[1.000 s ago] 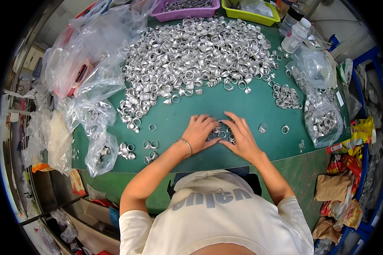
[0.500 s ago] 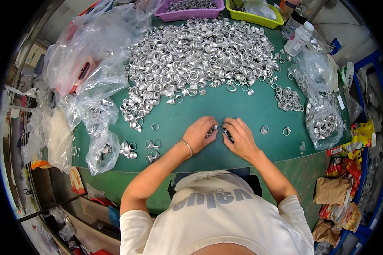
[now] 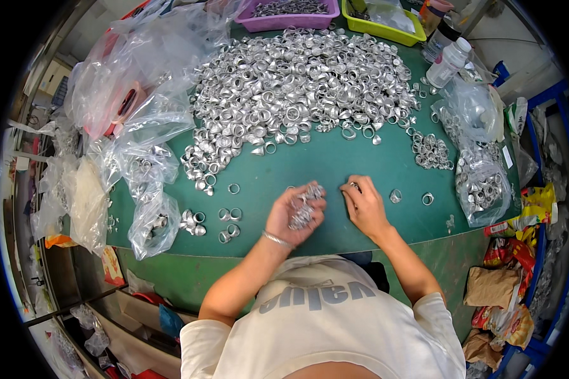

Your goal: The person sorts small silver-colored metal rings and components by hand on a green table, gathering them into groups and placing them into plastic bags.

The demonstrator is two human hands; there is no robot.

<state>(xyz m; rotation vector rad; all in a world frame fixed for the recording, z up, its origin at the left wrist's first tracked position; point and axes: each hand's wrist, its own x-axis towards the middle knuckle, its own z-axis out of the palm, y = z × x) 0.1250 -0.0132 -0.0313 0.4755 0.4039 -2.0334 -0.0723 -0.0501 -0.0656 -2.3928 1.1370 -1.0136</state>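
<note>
Within both hands (image 3: 282,218), silvery rings (image 3: 302,215) lie partly hidden.

The bare left hand (image 3: 284,219) cups palm up — the bare right hand (image 3: 365,205), apart from it, pinches palm down.

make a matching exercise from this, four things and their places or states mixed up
Column one
1. left hand
2. metal bracelet
3. large ring pile
4. white bottle

Column two
A. in front of the purple tray
B. around a wrist
C. near the table's far right corner
D. holding a cluster of rings

Pairs: 1-D, 2-B, 3-A, 4-C
</note>
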